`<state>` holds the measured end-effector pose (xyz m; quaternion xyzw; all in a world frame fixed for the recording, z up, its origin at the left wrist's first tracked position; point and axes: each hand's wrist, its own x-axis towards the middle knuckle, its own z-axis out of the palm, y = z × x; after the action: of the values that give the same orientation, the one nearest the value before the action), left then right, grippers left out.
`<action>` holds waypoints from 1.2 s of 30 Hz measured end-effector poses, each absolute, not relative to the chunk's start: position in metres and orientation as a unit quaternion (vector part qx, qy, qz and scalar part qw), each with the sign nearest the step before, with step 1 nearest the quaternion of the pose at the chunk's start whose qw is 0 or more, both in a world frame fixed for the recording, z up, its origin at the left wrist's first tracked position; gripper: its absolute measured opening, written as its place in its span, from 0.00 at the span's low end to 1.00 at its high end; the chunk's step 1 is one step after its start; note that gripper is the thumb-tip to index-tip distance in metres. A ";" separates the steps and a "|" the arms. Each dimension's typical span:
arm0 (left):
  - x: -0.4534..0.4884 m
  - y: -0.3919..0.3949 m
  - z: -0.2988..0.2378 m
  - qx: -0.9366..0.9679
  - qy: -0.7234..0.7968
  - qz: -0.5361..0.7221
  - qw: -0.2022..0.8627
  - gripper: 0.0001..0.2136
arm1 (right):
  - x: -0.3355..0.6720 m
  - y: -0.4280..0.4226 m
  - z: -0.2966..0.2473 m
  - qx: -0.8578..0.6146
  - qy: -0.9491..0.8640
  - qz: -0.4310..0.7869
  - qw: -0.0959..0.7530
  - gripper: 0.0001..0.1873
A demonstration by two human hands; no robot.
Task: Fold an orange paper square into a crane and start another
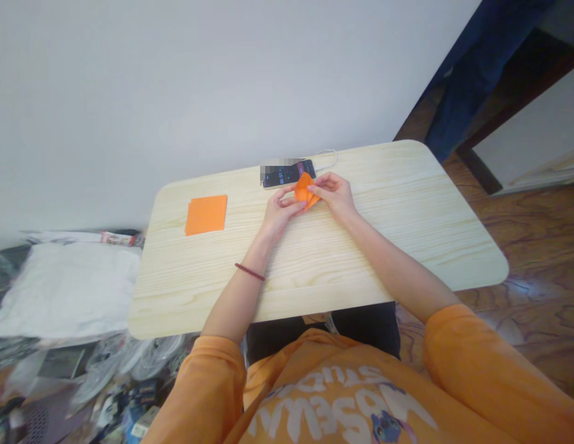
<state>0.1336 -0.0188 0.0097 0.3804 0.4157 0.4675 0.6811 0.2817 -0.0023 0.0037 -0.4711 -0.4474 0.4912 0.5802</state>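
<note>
Being pinched narrowly between left hand [282,213] and right hand [336,195], folded orange paper [305,191] is being held near the table's far edge [370,148].

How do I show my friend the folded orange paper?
Start at the pale wooden table. By the black phone, the left hand and right hand hold folded orange paper. The other orange sheet lies flat; this one isn't.
</note>
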 end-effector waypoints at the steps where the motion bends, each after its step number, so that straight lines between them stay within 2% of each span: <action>1: 0.134 -0.019 0.010 0.381 0.414 0.469 0.681 0.28 | 0.281 -0.003 0.005 -0.473 -0.448 0.489 0.580 0.24; 8: 0.134 -0.019 0.008 0.409 0.404 0.484 0.660 0.33 | 0.282 -0.003 0.005 -0.470 -0.448 0.474 0.595 0.22; 12: 0.133 -0.019 0.006 0.444 0.393 0.496 0.634 0.31 | 0.284 -0.003 0.004 -0.467 -0.450 0.470 0.598 0.21; 16: 0.133 -0.019 0.005 0.471 0.387 0.519 0.599 0.33 | 0.284 0.000 0.001 -0.471 -0.449 0.459 0.605 0.21; 18: 0.134 -0.018 0.003 0.478 0.388 0.529 0.584 0.31 | 0.285 0.001 -0.002 -0.472 -0.448 0.452 0.610 0.21; 21: 0.135 -0.016 0.000 0.503 0.385 0.526 0.567 0.20 | 0.284 0.002 -0.004 -0.467 -0.450 0.442 0.619 0.20; 23: 0.135 -0.016 -0.001 0.508 0.384 0.516 0.573 0.17 | 0.284 0.002 -0.004 -0.464 -0.453 0.434 0.626 0.18; 30: 0.137 -0.017 0.001 0.457 0.395 0.505 0.616 0.17 | 0.284 0.002 -0.005 -0.459 -0.465 0.402 0.641 0.17; 36: 0.138 -0.018 0.003 0.466 0.420 0.503 0.595 0.21 | 0.282 0.001 -0.005 -0.462 -0.473 0.386 0.644 0.17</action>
<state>0.1376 -0.0183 0.0029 0.4658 0.4196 0.5029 0.5951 0.2825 0.0011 -0.0053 -0.4616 -0.4727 0.3861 0.6438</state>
